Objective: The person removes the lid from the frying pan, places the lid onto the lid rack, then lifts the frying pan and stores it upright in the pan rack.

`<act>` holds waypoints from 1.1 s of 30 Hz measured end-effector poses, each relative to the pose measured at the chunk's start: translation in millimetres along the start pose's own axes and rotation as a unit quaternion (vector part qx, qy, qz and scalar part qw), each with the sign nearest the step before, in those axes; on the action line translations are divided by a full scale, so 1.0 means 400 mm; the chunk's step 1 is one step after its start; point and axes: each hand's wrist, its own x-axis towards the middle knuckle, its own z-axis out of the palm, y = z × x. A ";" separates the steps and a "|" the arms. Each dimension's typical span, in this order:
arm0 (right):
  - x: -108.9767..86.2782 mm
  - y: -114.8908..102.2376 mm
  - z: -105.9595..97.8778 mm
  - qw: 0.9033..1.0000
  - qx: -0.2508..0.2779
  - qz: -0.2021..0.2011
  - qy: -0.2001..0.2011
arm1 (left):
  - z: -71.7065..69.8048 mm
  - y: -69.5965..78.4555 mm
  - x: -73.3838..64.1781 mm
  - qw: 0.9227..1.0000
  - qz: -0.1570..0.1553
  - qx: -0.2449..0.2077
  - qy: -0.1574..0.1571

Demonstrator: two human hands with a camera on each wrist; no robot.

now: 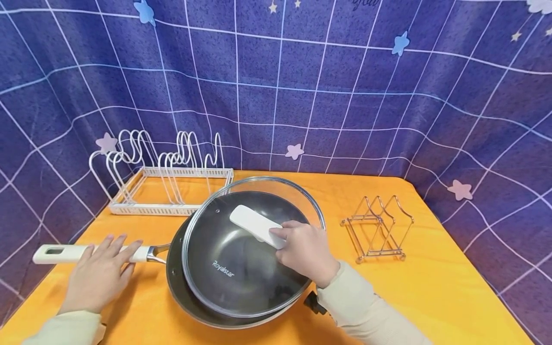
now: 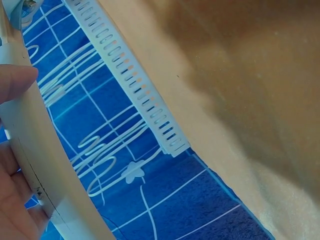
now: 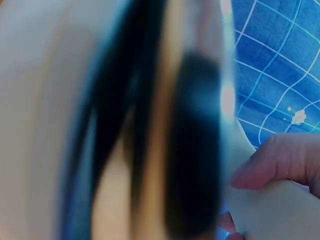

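A dark wok (image 1: 181, 292) with "Royalstar" printed inside stands in the middle of the orange table, its long cream handle (image 1: 56, 254) pointing left. My left hand (image 1: 99, 275) holds this handle, fingers over the top; the left wrist view shows the thumb across the other side. Over the wok is a clear glass lid (image 1: 308, 199) with a metal rim, set off toward the back right so part of the wok's left edge shows. My right hand (image 1: 306, 249) grips the lid's white bar handle (image 1: 252, 223). In the right wrist view the thumb (image 3: 265, 167) presses on that handle.
Behind the wok on the left stands a white rack (image 1: 151, 209) with curled wire dividers. On the right is a small metal wire rack (image 1: 379, 251). A blue curtain (image 1: 258, 96) with a white grid and stars hangs behind the table (image 1: 440, 287).
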 end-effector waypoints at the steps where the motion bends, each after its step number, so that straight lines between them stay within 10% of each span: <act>1: 0.000 0.001 -0.001 1.000 -0.007 -0.006 0.010 | 0.000 0.000 0.000 1.000 0.000 0.000 0.001; 21: -0.033 0.018 -0.039 0.997 -0.008 0.012 0.082 | -0.002 -0.005 -0.003 1.000 0.001 -0.002 -0.017; 33: -0.032 0.020 -0.046 0.996 0.006 0.031 0.087 | -0.023 -0.001 0.004 0.995 -0.027 -0.020 -0.095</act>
